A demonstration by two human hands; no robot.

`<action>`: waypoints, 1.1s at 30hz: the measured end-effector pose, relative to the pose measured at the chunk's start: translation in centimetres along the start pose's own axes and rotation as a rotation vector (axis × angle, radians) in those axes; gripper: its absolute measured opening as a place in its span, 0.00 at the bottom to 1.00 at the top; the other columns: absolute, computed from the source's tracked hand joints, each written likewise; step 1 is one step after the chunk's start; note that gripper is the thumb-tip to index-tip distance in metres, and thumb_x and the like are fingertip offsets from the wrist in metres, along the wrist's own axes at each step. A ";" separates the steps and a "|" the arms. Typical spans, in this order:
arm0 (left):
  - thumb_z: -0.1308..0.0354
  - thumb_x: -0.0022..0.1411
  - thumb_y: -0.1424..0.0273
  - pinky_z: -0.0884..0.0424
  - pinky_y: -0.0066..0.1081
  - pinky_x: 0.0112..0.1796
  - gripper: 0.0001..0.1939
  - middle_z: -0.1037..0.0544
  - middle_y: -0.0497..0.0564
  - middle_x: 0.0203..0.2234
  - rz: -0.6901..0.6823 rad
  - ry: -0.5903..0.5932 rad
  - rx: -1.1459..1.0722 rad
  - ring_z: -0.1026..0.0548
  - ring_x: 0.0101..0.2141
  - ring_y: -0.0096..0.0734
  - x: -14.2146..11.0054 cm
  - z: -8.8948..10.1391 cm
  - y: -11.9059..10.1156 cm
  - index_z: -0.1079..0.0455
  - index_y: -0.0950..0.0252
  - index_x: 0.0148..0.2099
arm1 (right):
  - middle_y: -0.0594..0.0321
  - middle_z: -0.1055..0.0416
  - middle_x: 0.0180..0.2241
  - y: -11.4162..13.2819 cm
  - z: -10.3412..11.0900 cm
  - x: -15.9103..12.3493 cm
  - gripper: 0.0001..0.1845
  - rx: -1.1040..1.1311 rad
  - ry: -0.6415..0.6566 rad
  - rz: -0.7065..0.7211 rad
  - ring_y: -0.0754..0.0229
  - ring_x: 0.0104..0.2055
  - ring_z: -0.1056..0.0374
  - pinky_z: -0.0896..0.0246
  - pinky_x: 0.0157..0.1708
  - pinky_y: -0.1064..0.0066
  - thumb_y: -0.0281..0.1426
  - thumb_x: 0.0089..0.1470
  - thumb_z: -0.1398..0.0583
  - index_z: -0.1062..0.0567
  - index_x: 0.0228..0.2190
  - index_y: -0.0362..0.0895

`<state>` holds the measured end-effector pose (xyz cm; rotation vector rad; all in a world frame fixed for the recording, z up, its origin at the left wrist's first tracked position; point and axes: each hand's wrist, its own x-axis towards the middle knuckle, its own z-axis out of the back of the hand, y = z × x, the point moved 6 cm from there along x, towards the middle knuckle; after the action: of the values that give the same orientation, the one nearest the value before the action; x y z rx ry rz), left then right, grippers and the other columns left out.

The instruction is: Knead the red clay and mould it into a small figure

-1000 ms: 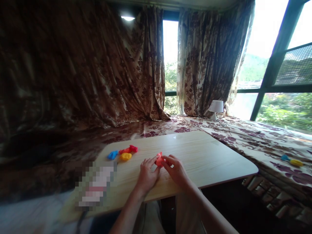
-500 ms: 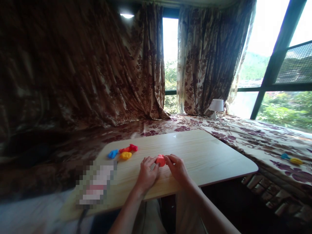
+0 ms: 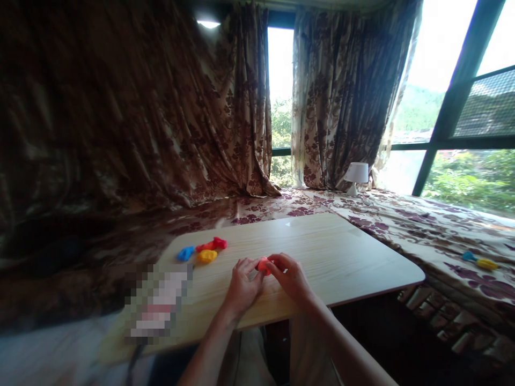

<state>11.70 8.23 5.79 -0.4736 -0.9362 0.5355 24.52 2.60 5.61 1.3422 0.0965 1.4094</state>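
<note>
Between my two hands is a small coral-red lump of modelling clay, held just above the wooden table. My left hand has its thumb and fingers closed on the clay's left side. From the right, my right hand pinches it, its fingertips covering part of the lump. Further left on the tabletop lie a blue lump, a yellow lump, an orange-red lump and a deeper red lump, close together.
A pixelated, unreadable item lies on the table's left end. On the flower-patterned cover to the right are a blue piece and a yellow piece. A white lamp stands at the back, near curtains and windows.
The clay looked raised and uneven at first, then rounder and more exposed. Now my right fingers have shifted left over it, hiding more of it. The other lumps have stayed put.
</note>
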 end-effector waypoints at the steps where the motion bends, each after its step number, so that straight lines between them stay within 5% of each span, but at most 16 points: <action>1: 0.45 0.59 0.65 0.32 0.36 0.43 0.10 0.24 0.50 0.33 0.008 0.004 0.000 0.30 0.39 0.34 0.0 0.0 0.0 0.26 0.58 0.42 | 0.65 0.30 0.25 0.1 0.0 0.0 0.08 0.000 0.004 0.004 0.65 0.25 0.37 0.41 0.28 0.75 0.32 0.54 0.42 0.24 0.30 0.43; 15: 0.48 0.60 0.65 0.32 0.37 0.43 0.12 0.22 0.51 0.33 0.072 -0.070 -0.027 0.29 0.39 0.35 0.0 0.6 0.8 0.25 0.61 0.41 | 0.59 0.24 0.37 0.0 -0.8 -0.1 0.14 0.052 0.085 0.031 0.59 0.35 0.29 0.35 0.36 0.71 0.33 0.58 0.46 0.25 0.42 0.44; 33: 0.54 0.64 0.65 0.32 0.35 0.43 0.15 0.23 0.52 0.35 0.080 -0.023 -0.129 0.28 0.39 0.34 0.1 0.4 0.6 0.26 0.62 0.42 | 0.58 0.23 0.36 -0.6 -0.6 -0.1 0.14 0.109 0.035 0.006 0.57 0.37 0.28 0.33 0.39 0.66 0.33 0.57 0.46 0.24 0.40 0.44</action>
<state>11.24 8.84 5.67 -0.6247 -0.9807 0.5563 24.43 3.14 4.92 1.4085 0.1956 1.4499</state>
